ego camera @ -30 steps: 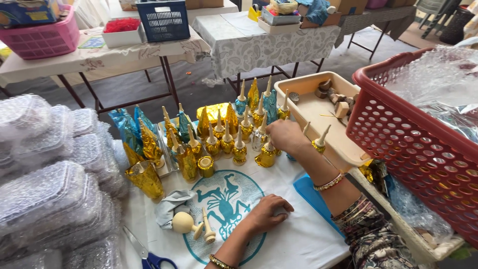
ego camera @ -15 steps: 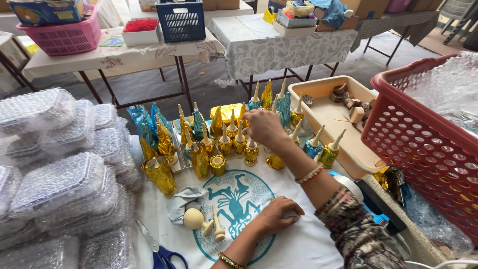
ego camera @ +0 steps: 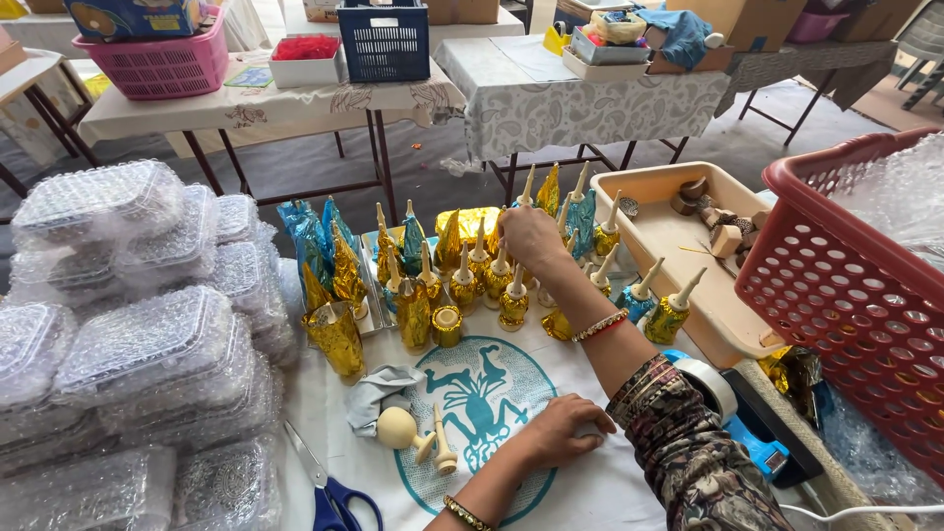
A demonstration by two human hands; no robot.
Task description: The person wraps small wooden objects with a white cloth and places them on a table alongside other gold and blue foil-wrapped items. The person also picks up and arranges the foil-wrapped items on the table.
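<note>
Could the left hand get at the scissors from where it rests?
Probably yes. The left hand rests flat on the white cloth, and the blue-handled scissors lie on the same cloth in the open. Only the small wooden pegs lie between, low enough to pass over.

clear embossed plastic clamshell packs: stacked at left on worktop | blue and yellow printed carton: in pink basket, far left | brown cardboard boxes: far right table
</note>
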